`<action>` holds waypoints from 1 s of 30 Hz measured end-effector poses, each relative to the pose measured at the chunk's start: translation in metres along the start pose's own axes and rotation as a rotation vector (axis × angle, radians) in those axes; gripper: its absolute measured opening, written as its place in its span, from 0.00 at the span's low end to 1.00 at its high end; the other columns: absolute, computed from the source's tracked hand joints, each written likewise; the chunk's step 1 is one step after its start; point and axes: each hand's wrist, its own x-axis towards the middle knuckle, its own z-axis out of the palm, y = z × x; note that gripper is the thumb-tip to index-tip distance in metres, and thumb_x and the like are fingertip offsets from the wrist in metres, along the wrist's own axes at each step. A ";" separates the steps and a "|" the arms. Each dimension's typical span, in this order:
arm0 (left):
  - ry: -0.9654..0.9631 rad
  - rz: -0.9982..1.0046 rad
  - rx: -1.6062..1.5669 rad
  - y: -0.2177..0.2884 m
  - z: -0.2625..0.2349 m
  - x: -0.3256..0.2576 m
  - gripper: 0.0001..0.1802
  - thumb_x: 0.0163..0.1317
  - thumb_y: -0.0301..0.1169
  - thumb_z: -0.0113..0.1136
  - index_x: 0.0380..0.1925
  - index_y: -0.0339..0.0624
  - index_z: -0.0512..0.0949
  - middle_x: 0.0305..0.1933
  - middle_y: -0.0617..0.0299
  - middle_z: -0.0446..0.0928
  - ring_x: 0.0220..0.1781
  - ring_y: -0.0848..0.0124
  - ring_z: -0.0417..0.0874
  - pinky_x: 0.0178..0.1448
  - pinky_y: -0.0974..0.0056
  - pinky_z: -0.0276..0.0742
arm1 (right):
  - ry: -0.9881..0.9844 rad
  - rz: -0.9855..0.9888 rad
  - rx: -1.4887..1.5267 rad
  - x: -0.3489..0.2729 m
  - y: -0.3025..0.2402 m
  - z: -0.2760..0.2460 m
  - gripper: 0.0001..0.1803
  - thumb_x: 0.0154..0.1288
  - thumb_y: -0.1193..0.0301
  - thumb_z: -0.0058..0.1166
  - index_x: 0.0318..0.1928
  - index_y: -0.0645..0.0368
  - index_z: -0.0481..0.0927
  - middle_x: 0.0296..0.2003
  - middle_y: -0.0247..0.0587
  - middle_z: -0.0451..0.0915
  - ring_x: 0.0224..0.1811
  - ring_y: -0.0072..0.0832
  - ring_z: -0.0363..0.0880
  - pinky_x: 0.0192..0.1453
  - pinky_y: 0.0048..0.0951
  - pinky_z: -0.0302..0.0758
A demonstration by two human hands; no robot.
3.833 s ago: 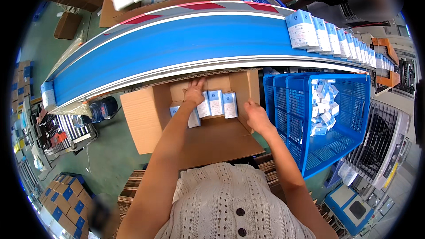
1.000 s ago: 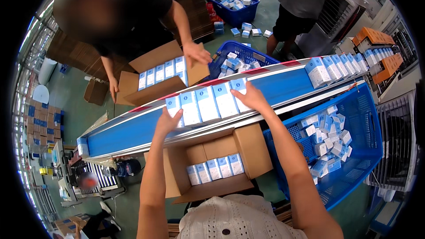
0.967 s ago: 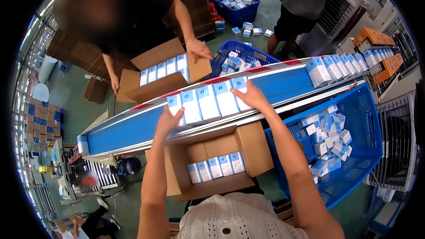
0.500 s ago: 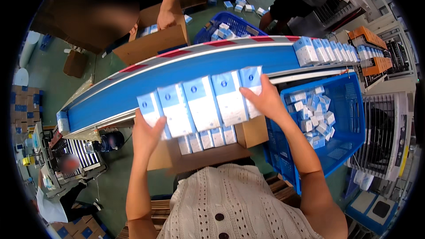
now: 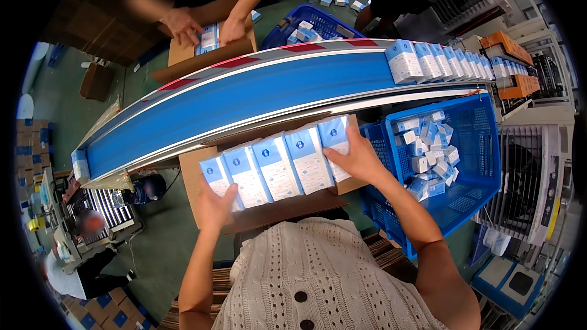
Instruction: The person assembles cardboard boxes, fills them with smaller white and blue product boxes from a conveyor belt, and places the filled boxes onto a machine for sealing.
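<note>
A row of several blue-and-white packs (image 5: 278, 168) is squeezed side by side between my two hands. My left hand (image 5: 215, 206) presses on the left end of the row, thumb on the front of the end pack. At the other end my right hand (image 5: 358, 157) grips the last pack, its thumb across the front. The row is over the opening of a cardboard box (image 5: 194, 177) in front of me, slightly tilted, its right end farther away. It covers most of the box's inside, so what lies beneath is hidden.
A blue conveyor belt (image 5: 244, 95) runs beyond the box, with more packs (image 5: 405, 62) queued at its right. A blue crate (image 5: 480, 171) of loose packs stands right of me. Across the belt, a co-worker's hands (image 5: 183, 27) reach into another cardboard box (image 5: 174, 55).
My hands have lowered the row of packs toward me, down to the box, covering the packs seen inside before. On the belt, the queued packs have advanced left.
</note>
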 end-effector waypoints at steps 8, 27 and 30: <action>-0.034 0.002 -0.060 -0.003 0.006 -0.003 0.34 0.47 0.36 0.62 0.51 0.34 0.59 0.38 0.46 0.77 0.40 0.55 0.80 0.43 0.59 0.74 | -0.038 -0.002 0.078 -0.002 0.017 0.009 0.26 0.51 0.62 0.60 0.44 0.68 0.67 0.38 0.53 0.76 0.41 0.38 0.77 0.45 0.32 0.72; -0.146 0.005 -0.129 -0.055 0.019 -0.001 0.35 0.47 0.33 0.63 0.51 0.32 0.57 0.40 0.42 0.75 0.42 0.54 0.78 0.46 0.59 0.73 | -0.103 0.056 0.122 -0.018 0.046 0.045 0.26 0.51 0.62 0.59 0.42 0.70 0.65 0.39 0.58 0.75 0.42 0.43 0.76 0.45 0.35 0.71; -0.148 0.009 -0.096 -0.052 0.017 0.000 0.35 0.47 0.33 0.64 0.51 0.32 0.57 0.38 0.43 0.76 0.41 0.53 0.79 0.45 0.58 0.73 | -0.110 0.036 0.106 -0.017 0.040 0.043 0.27 0.50 0.61 0.60 0.40 0.70 0.65 0.37 0.58 0.74 0.42 0.44 0.76 0.44 0.35 0.71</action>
